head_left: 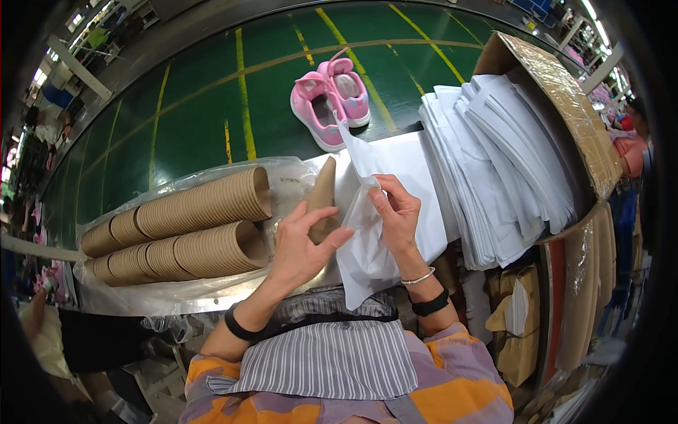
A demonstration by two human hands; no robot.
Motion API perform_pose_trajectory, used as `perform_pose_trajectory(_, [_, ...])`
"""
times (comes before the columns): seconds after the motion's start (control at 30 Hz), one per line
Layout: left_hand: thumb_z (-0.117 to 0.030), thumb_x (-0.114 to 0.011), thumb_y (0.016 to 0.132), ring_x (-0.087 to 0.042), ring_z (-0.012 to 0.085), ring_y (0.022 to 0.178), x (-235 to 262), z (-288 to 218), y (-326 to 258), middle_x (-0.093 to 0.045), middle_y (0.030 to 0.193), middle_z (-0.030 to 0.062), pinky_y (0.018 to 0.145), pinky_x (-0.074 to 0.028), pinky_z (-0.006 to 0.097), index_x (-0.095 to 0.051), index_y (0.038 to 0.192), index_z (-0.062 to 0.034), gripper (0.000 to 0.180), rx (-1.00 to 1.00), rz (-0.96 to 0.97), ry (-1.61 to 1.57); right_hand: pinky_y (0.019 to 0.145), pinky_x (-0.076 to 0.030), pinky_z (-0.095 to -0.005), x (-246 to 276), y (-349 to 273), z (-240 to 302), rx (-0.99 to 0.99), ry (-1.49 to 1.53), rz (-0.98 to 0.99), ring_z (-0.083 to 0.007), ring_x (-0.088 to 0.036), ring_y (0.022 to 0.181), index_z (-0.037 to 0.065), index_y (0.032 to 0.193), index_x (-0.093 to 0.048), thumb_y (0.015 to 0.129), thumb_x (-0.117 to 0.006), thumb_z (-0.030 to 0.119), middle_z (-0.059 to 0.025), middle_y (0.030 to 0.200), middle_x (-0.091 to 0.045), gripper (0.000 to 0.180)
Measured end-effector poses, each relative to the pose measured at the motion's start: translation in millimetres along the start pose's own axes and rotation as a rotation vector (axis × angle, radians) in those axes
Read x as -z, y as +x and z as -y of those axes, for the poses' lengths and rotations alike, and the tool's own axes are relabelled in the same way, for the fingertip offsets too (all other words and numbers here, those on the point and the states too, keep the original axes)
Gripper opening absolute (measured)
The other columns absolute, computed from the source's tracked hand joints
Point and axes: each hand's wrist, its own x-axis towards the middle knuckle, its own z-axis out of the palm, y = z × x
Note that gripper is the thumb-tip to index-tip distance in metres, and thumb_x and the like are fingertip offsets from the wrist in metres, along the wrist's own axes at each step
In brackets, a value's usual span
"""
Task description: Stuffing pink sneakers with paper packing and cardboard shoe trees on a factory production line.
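Note:
A sheet of white tissue paper point(367, 152) is pinched between the thumb and fingers of my right hand point(399, 212); its upper corner sticks up and its lower part hangs over the table's near edge. To its left, my left hand point(304, 244) holds a curved brown cardboard shoe insert point(323, 187), index finger crossing its front and thumb spread toward the paper. Part of the insert is hidden by the fingers. Beyond both hands stands a pair of pink shoes point(328, 102) with white soles, toes toward me.
Two rows of nested brown cardboard inserts point(191, 205) lie on clear plastic film point(289, 169) at the left. At the right, a thick stack of white paper point(487, 169) spills from an open cardboard box point(565, 106). A green conveyor belt point(198, 113) with yellow lines runs behind.

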Motion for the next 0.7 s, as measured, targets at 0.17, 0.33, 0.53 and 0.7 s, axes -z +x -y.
perform_pose_trajectory(0.17, [-0.019,-0.074,0.073,-0.057,0.024,0.069,-6.8,8.6,3.9,-0.056,0.08,0.0139,0.062,-0.043,0.032,-0.068,0.095,0.0004,0.03,0.1,0.047,-0.013,0.084,-0.042,-0.0267,-11.7,-8.2,1.2,0.051,-0.061,0.118,-0.0175,-0.055,0.099,-0.002,0.102,-0.064,0.083,-0.064,0.003,-0.0109,0.105,-0.061,0.02])
perform_pose_trajectory(0.33, [-0.02,-0.076,0.069,-0.054,0.0265,0.058,-9.1,20.8,5.5,-0.056,0.073,0.0164,0.057,-0.04,0.037,-0.067,0.083,0.0044,0.03,0.216,0.016,-0.032,0.08,-0.043,-0.0282,-7.0,-13.0,3.0,0.202,-0.275,0.0,-0.0177,-0.053,0.09,0.0,0.101,-0.059,0.078,-0.066,0.005,-0.0095,0.096,-0.057,0.024])
perform_pose_trajectory(0.53, [-0.014,-0.077,0.07,-0.059,0.0121,0.068,-10.9,22.8,10.8,-0.064,0.077,0.0075,0.062,-0.046,0.026,-0.071,0.086,0.0019,0.023,0.177,-0.023,-0.148,0.073,-0.046,-0.0294,-15.1,-25.1,20.1,0.167,-0.346,0.225,-0.0201,-0.055,0.082,0.0,0.096,-0.057,0.074,-0.069,0.004,-0.0093,0.092,-0.055,0.025])
perform_pose_trajectory(0.7, [-0.021,-0.073,0.076,-0.059,0.0111,0.062,-20.2,32.9,8.7,-0.063,0.07,0.0116,0.057,-0.044,0.027,-0.071,0.078,0.0011,0.022,0.222,-0.119,-0.395,0.071,-0.046,-0.029,-19.5,-34.4,5.2,0.081,-0.39,0.278,-0.0206,-0.057,0.083,0.0,0.091,-0.059,0.073,-0.071,0.004,-0.0091,0.088,-0.056,0.022])
